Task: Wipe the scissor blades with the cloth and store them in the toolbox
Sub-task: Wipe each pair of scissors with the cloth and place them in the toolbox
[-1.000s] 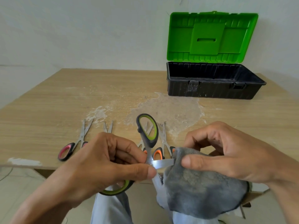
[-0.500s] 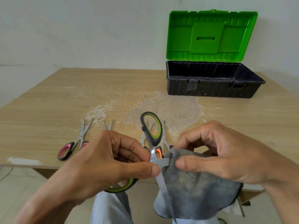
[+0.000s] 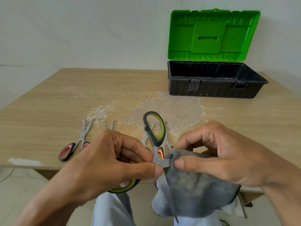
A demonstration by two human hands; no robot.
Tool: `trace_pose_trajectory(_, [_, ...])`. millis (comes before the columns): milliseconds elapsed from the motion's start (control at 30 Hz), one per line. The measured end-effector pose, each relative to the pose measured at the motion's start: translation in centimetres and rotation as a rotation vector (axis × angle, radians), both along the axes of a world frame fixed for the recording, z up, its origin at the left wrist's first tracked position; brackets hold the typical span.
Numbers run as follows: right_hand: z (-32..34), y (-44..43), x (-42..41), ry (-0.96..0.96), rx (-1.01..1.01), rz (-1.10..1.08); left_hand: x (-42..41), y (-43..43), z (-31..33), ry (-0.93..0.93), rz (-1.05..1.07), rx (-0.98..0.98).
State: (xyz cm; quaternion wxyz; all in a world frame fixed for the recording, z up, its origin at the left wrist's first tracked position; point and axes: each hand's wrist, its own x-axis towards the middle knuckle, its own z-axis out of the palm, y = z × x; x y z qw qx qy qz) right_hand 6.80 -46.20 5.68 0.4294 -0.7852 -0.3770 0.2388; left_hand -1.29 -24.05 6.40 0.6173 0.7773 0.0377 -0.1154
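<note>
My left hand grips the green-handled scissors near the pivot, blades spread apart. One handle loop stands up over the table edge, the other pokes out below my palm. My right hand pinches the grey cloth around the blade that points right; the other blade points down across the cloth. The black toolbox sits at the table's back right, its green lid upright and open.
Pink-handled scissors lie at the table's front left. Beside them, blade tips of another pair show above my left hand. An orange-handled pair lies partly hidden behind the held scissors. The wooden table has whitish worn patches mid-surface.
My right hand with the cloth has slid left along the blade toward the pivot, so less bare blade shows. The upper handle loop has tilted slightly right.
</note>
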Motion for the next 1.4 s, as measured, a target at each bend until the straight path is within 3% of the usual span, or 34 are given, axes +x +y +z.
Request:
trace_pose_trajectory(300, [-0.4, 0.6, 0.1, 0.017, 0.042, -0.027, 0.0, 0.1, 0.2, -0.004, -0.020, -0.022])
trace_pose_trajectory(767, [0.0, -3.2, 0.5, 0.281, 0.258, -0.184, 0.1, 0.4, 0.5, -0.050, 0.039, -0.125])
trace_pose_trajectory(967, [0.3, -3.1, 0.2, 0.203, 0.257, -0.234, 0.2, 0.8, 0.2, -0.092, 0.034, -0.031])
trace_pose_trajectory(1200, [0.3, -1.8, -0.4, 0.081, 0.160, -0.207, 0.0, -0.2, 0.5, -0.094, 0.090, -0.065])
trace_pose_trajectory(1400, [0.5, -3.8, -0.1, 0.328, 0.335, -0.340, -0.1, -0.3, 1.1, -0.045, 0.091, -0.203])
